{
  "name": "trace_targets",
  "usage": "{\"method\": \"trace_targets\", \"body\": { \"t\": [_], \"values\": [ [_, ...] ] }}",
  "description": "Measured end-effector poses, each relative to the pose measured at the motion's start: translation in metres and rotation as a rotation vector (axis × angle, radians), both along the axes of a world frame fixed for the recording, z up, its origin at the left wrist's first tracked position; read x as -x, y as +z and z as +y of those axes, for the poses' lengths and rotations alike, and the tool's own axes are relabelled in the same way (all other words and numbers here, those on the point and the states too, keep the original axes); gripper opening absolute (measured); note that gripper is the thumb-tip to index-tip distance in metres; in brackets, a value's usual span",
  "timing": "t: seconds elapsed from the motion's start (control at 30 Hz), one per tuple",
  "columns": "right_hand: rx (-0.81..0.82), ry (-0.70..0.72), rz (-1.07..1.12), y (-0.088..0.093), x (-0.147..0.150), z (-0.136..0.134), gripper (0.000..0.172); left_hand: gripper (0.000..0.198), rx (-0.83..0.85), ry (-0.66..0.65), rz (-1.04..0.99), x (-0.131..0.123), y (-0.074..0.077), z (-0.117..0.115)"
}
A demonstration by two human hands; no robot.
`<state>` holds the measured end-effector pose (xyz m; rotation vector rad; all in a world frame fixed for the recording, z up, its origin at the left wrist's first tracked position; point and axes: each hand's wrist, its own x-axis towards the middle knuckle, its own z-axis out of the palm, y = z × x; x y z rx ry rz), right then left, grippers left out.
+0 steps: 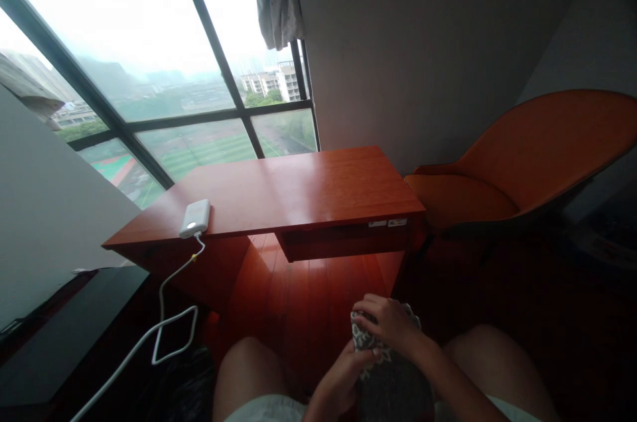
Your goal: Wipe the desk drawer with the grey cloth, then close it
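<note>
Between my knees is a dark grey cloth (395, 389) with a white floral border, and its lower part runs down out of the picture. My left hand (346, 375) is closed on its left edge, thumb lying over the patterned part. Higher up, my right hand (385, 322) curls its fingers over the patterned top end. Whether the cloth is folded or wrapped around something, I cannot tell. Both hands are below and in front of the reddish wooden desk (308, 193), apart from it.
On the desk's left front edge lies a white power bank (196, 217) with a white cable (162, 302) hanging from it. An orange chair (542, 156) stands at the right. Behind the desk is a large window (164, 120); a dark flat surface (64, 336) lies at the lower left.
</note>
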<state>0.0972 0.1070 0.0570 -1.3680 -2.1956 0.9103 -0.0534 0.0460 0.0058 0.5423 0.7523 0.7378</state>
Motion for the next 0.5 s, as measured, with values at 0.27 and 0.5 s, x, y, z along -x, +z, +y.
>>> {"method": "trace_targets", "body": {
  "t": [0.27, 0.5],
  "values": [
    [0.064, -0.115, 0.182, -0.022, -0.045, -0.005, 0.041, 0.044, 0.341, 0.037, -0.169, 0.022, -0.01, -0.006],
    [0.202, -0.172, 0.274, -0.039, -0.06, -0.003, 0.044, 0.054, 0.472, -0.084, -0.302, 0.02, -0.011, 0.001]
  ]
}}
